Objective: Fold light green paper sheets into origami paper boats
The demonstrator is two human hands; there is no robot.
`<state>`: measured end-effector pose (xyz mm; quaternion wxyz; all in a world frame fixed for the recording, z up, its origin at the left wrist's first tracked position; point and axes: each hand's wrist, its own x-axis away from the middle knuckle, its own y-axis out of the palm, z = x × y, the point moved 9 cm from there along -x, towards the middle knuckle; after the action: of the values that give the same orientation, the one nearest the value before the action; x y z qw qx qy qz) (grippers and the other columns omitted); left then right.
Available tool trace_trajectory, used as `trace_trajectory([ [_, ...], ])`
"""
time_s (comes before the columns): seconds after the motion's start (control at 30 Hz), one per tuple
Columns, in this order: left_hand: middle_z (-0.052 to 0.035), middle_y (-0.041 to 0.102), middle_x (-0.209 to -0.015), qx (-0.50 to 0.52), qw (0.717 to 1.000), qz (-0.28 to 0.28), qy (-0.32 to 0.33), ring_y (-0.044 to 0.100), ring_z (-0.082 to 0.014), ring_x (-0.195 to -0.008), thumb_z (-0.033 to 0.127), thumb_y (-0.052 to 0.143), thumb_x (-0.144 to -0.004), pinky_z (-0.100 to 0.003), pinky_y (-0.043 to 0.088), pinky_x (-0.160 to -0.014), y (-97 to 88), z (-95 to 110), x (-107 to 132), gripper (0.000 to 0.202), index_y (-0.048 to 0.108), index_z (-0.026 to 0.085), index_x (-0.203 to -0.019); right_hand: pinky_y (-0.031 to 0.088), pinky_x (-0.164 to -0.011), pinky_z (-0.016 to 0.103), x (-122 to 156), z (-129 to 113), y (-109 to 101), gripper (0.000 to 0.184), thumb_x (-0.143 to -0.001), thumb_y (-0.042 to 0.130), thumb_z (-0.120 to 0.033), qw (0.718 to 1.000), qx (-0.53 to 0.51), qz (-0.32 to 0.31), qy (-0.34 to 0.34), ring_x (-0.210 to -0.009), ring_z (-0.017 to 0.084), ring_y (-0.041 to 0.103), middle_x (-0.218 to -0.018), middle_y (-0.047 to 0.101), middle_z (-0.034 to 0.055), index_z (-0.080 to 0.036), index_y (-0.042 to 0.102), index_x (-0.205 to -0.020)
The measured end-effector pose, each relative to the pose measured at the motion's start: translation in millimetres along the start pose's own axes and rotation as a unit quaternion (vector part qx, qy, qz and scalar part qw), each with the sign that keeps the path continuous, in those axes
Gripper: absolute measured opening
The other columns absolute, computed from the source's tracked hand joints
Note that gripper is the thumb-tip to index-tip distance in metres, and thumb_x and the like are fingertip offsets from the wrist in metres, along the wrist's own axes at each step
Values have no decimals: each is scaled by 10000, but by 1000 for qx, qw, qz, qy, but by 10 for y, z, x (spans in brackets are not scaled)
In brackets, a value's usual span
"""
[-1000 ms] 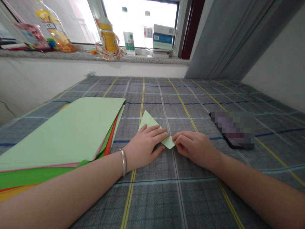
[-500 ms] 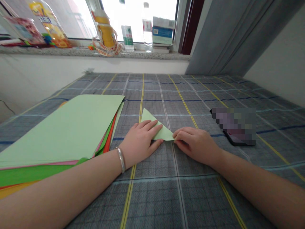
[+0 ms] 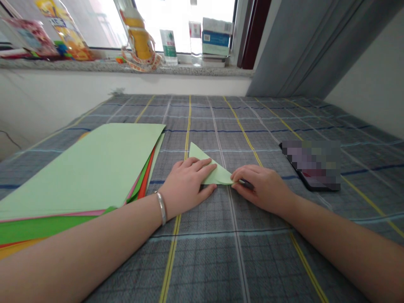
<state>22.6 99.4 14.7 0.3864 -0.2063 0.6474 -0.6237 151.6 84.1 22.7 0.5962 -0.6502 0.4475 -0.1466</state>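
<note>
Matt, thin and crisp-edged, the folded paper (image 3: 221,177), pale green, makes a small triangle in the middle of the checked cloth (image 3: 202,261), one point aimed at the far edge, another off to the right. The cloth is grey and woven, crossed with yellow, white and blue lines. And here's the left hand (image 3: 189,181), palm down, fingers slightly spread, flat over the triangle's left part; a smooth silvery bracelet (image 3: 161,208) rings that wrist. Across from it the right hand (image 3: 259,183) curls in, thumb and forefinger pinched on the paper's right tip. The two hands are apart, the triangle bridging them.

By the cloth's left edge, a stack of paper (image 3: 88,168) lies flat, pale green on top, pink, bright green, red and orange peeping out below. Towards the right edge sits a flat, black-rimmed phone (image 3: 315,172), its face blurred into blocks. Beyond the far edge, a speckled windowsill (image 3: 104,65) carries a yellow bottle (image 3: 140,42).

Now the hidden bits: the left hand covers the triangle's left corner, the pinch hides the right tip, and the stack runs out of view at left.
</note>
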Motion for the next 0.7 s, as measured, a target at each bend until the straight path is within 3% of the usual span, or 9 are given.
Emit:
trace_trajectory([
  [0.13,-70,529,-1350,1,1000,10,12,496,-291,-1144,446,474,-902,-489,394,-970,-17,20,6,461,509,230,-1309,438,-700,292,-22,41,6,160,-892,527,-350,1000,-25,-5,15,-799,166,595,-881,663,21,-205,582,-931],
  [0.27,-79,520,-1356,2,1000,7,16,500,-284,-1143,431,458,-916,-492,392,-987,-8,25,5,459,493,213,-1318,433,-690,271,-37,50,10,83,-875,540,-250,999,-34,11,15,-776,152,595,-890,663,13,-208,573,-938],
  [0.37,-98,524,-1349,0,1000,10,25,510,-289,-1152,414,503,-895,-493,411,-982,-21,49,-4,474,486,183,-1309,442,-687,265,-37,81,18,138,-858,540,-188,999,-24,25,31,-759,147,608,-886,669,11,-211,565,-992],
  [0.47,-124,547,-1320,-30,999,11,40,564,-281,-1109,363,524,-892,-444,495,-895,-42,102,-8,371,546,130,-1180,460,-701,272,-30,99,21,200,-855,535,-162,999,-9,32,36,-774,153,627,-886,677,15,-206,547,-1050],
  [0.6,-107,594,-1266,-98,991,1,97,623,-256,-1033,243,472,-929,-362,567,-722,-48,242,19,188,586,143,-1041,485,-752,278,-3,-26,-1,192,-892,467,-143,998,13,36,-39,-901,155,644,-1063,678,36,-212,553,-1049],
  [0.7,-118,605,-1249,-124,982,-2,146,638,-249,-1019,157,471,-920,-346,577,-698,-47,336,57,164,590,131,-1029,495,-729,283,37,-147,-2,235,-930,434,-210,993,66,29,-97,-885,154,659,-1188,653,21,-255,574,-1114],
])
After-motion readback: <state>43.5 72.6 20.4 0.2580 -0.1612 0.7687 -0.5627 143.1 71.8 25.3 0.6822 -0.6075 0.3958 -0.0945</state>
